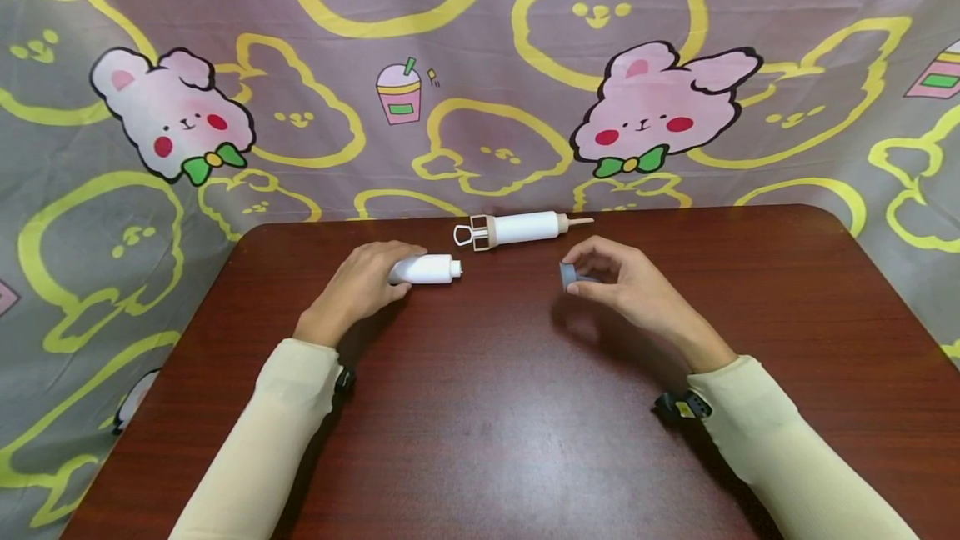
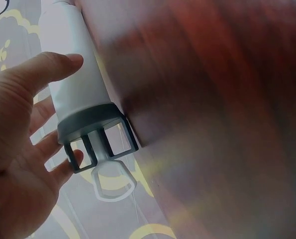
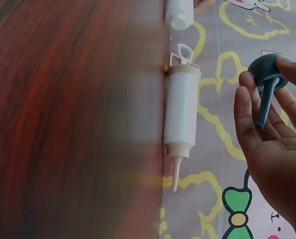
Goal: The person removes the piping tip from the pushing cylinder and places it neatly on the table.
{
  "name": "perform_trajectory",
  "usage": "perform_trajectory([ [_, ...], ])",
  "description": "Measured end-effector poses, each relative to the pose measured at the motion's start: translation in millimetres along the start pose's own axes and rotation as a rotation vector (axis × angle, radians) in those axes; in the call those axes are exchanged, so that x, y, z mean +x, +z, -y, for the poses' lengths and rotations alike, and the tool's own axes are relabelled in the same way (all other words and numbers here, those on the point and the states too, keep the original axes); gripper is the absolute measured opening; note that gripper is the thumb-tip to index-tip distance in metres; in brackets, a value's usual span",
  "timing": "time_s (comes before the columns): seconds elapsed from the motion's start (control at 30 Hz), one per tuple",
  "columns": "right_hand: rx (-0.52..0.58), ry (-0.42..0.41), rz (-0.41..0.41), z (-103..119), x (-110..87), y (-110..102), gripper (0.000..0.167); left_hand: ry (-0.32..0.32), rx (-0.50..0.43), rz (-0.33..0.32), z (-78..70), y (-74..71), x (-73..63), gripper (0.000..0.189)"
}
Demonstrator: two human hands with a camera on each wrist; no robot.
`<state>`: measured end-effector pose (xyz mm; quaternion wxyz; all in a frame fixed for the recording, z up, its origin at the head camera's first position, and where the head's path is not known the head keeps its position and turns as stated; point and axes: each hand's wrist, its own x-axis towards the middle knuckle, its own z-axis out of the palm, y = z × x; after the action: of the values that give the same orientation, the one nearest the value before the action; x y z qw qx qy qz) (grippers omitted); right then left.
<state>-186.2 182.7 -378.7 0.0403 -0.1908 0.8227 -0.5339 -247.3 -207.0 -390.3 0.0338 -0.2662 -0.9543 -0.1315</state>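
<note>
My two hands flank the near side of the beige-ended syringe [image 1: 525, 227], each holding a part.
From the head camera, I see my left hand [image 1: 367, 273] gripping a white barrel [image 1: 427, 270] nearer and left of the syringe, its neck pointing right; my right hand [image 1: 630, 277] pinches a grey nozzle [image 1: 567, 277] above the table [image 1: 480, 407], nearer than the syringe's tip. In the left wrist view, my thumb lies across the barrel with fingers behind it, above a dark collar [image 2: 88, 122] and looped pull handle [image 2: 113, 199]. In the right wrist view, thumb and fingertips clamp the nozzle beside the syringe, its spout [image 3: 268, 102] pointing palmward.
</note>
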Motion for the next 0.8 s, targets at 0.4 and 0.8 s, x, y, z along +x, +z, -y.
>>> perform_trajectory([
  [0.4,0.012,0.000,0.002,-0.9,2.0,0.8,0.027,0.010,0.019,-0.005,0.3,-0.2,-1.6,0.058],
  [0.8,0.016,-0.019,0.006,-1.6,2.2,-0.1,0.027,-0.004,0.020,-0.014,0.8,-0.3,-2.0,0.058],
])
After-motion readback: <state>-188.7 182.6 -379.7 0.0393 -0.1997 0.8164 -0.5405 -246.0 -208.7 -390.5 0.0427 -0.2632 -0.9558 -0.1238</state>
